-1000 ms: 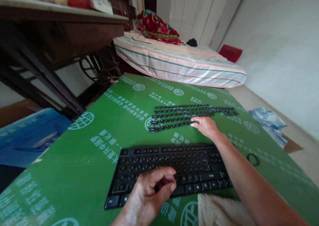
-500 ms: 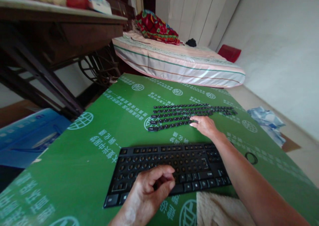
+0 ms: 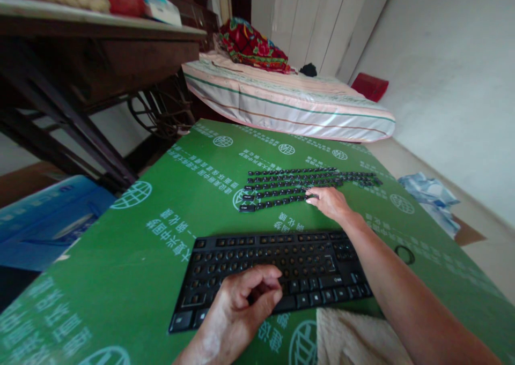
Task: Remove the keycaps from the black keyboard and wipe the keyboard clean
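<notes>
A black keyboard [image 3: 317, 268] lies on the green board [image 3: 132, 258]. Many of its upper positions show bare key posts, while keys sit along its lower right rows. Over its near side is my left hand [image 3: 251, 298], fingers curled towards the thumb; what they enclose, if anything, is hidden. My right hand [image 3: 328, 201] reaches beyond the keyboard to loose black keycaps [image 3: 277, 185] laid out in several rows. Its thumb and fingertips pinch a keycap in the nearest row, partly covered by the fingers. A wide keycap [image 3: 247, 208] stands at that row's left end.
A beige cloth [image 3: 354, 338] lies by my right forearm, and a black ring-shaped band [image 3: 404, 254] is to its right. Behind the board is a bed [image 3: 289, 102]. A dark wooden table [image 3: 120, 59] and a blue box [image 3: 48, 220] stand on the left.
Hardly anything differs. My right hand stays at the same keycap row and my left hand stays curled over the keyboard; the view has shifted very slightly.
</notes>
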Available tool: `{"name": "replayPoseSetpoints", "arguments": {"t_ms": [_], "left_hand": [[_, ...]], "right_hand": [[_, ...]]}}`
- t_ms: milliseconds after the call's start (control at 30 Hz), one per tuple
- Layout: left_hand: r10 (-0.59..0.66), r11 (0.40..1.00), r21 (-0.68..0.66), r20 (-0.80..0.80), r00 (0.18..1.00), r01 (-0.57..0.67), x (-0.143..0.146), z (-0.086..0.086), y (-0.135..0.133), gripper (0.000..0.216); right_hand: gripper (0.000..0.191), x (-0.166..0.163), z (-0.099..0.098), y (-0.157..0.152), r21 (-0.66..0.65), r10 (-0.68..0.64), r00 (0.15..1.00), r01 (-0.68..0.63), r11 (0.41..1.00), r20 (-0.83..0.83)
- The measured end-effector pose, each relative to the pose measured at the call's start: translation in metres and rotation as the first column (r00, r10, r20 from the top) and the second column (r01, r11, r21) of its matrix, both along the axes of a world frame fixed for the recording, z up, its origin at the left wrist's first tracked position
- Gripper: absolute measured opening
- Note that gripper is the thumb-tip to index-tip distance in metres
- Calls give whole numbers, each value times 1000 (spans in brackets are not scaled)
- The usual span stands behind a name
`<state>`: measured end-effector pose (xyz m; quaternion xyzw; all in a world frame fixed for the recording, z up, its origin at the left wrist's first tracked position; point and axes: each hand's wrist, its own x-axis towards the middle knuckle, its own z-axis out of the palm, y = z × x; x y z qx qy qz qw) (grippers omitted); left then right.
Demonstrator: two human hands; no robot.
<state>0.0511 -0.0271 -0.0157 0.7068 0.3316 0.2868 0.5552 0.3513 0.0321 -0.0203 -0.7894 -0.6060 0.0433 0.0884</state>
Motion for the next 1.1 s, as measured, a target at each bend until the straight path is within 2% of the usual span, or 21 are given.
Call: {"name": "replayPoseSetpoints", "arguments": {"t_ms": [333,467,700,800,867,933,967,1033,1100], "left_hand": [[-7,1000,11,3,1000,6,1,3,2,17],[1,1000,12,19,1000,-1,1,2,1,17],[4,999,-39,31,1000,-3,2,3,3,16],[18,995,-102,57,998,-12,2,1,3,17],[30,989,-149,83,996,-17,3,-1,2,18],[43,981,-192,105,994,-22,3,-3,2,19],[49,978,-208,114,992,-24,4,-3,2,20],[58,972,-235,133,989,-26,5,-3,2,21],[63,965,-260,155,986,-21,6,-1,2,22]], "right_hand": [[27,1,2,-2,3,9,1000,-9,1000,-21],[24,-2,8,-7,21,3,1000,-3,1000,11],[46,-11,42,-32,223,-52,997,40,974,51],[56,-18,57,-52,282,-165,984,142,949,61],[59,-26,63,-68,313,-209,977,210,926,-36],[57,-36,64,-85,298,-136,957,213,931,-258],[56,-42,63,-93,269,-73,916,192,944,-395],[50,-55,59,-108,181,8,776,137,974,-630],[42,-69,54,-120,102,22,661,83,991,-750]]}}
